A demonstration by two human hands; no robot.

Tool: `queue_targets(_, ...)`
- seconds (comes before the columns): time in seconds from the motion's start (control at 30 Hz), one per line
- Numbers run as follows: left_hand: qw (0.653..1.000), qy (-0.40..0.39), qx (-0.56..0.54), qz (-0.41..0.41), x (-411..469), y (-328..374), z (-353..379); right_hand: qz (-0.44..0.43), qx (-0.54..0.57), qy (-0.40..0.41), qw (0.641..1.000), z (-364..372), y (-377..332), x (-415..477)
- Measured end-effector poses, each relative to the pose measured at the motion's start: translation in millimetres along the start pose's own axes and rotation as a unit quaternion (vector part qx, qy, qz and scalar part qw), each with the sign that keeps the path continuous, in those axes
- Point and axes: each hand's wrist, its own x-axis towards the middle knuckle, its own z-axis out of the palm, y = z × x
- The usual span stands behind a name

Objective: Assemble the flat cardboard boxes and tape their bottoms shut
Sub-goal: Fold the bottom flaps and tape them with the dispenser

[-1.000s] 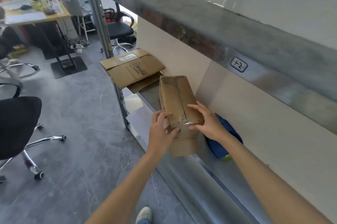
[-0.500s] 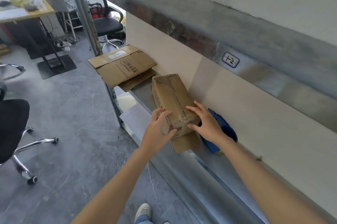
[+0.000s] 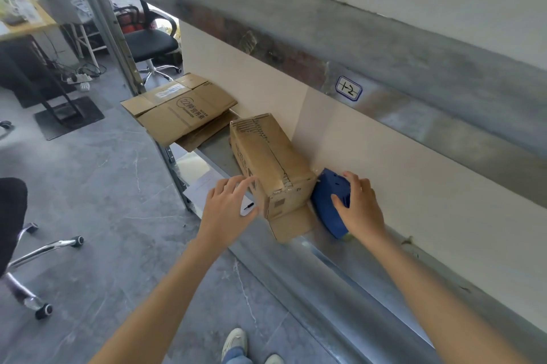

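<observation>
An assembled brown cardboard box [image 3: 269, 162] lies on the metal shelf [image 3: 331, 272], its taped seam facing up and one loose flap hanging at its near end. My left hand [image 3: 229, 209] hovers just left of the box's near corner, fingers spread and relaxed, holding nothing. My right hand [image 3: 359, 206] lies over a blue tape dispenser [image 3: 328, 201] that sits on the shelf right of the box, against the wall; its fingers curl over the dispenser's top. Flat folded cardboard boxes [image 3: 180, 110] are stacked at the shelf's far end.
A thick shelf beam [image 3: 384, 47] with a "1-2" label runs overhead. An upright post [image 3: 118, 38] stands at the shelf's far corner. Office chairs [image 3: 151, 41] and a desk [image 3: 26, 23] stand on the grey floor to the left. A paper sheet with a pen [image 3: 248, 205] lies below the box.
Both hands have left the box. My right hand moved right onto the blue tape dispenser; my left hand drew back a little to the left of the box.
</observation>
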Motion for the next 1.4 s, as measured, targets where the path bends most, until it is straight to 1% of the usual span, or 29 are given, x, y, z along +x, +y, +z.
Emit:
queue_targets(0.1, 0.998, 0.023, 0.056, 0.011, -1.7, 4.1, -0.1, 0.012, -0.034, -0.047, 0.998, 4.3, 6.1, -0.5)
queue_targets(0.2, 0.996, 0.034, 0.079, 0.025, -2.9, 8.0, -1.0, 0.017, -0.010, -0.106, 0.994, 9.2, 10.9, 0.5)
queue_targets(0.3, 0.996, 0.020, 0.079, 0.020, -5.9, 9.4, -2.3, 0.030, 0.027, -0.143, 0.989, 11.6, 13.9, 2.5)
queue_targets(0.43, 0.997, -0.007, 0.073, 0.010, -11.6, 5.8, -4.6, 0.043, 0.026, -0.173, 0.984, 12.5, 17.7, 7.9)
queue_targets(0.57, 0.997, -0.023, 0.073, 0.003, -15.3, 4.5, -4.6, 0.050, 0.055, -0.221, 0.972, 6.6, 20.7, 22.4)
queue_targets(0.7, 0.997, -0.031, 0.065, -0.011, -16.8, 5.5, -3.3, 0.082, 0.106, -0.264, 0.955, 3.9, 21.5, 34.9)
queue_targets(0.83, 0.997, -0.037, 0.068, -0.015, -18.7, 6.0, -2.9, 0.089, 0.091, -0.259, 0.958, 7.9, 24.7, 42.0)
queue_targets(0.97, 0.997, -0.038, 0.064, -0.016, -21.1, 5.2, -5.0, 0.077, 0.049, -0.249, 0.964, 9.3, 27.1, 43.6)
queue_targets(1.1, 0.997, -0.037, 0.062, -0.017, -20.4, 5.2, -9.6, 0.078, 0.058, -0.222, 0.970, 6.1, 21.9, 37.7)
queue_targets(1.2, 0.998, -0.033, 0.057, -0.018, -17.7, 6.2, -14.2, 0.067, 0.030, -0.147, 0.986, -0.8, 18.9, 26.3)
queue_targets(1.3, 0.999, -0.016, 0.040, -0.017, -11.7, 9.5, -20.8, 0.010, -0.036, -0.055, 0.998, -16.5, 21.1, 12.7)
queue_targets(1.4, 1.000, 0.009, 0.022, -0.002, -2.7, 17.1, -28.2, -0.053, -0.063, -0.020, 0.996, -35.3, 25.1, 0.1)
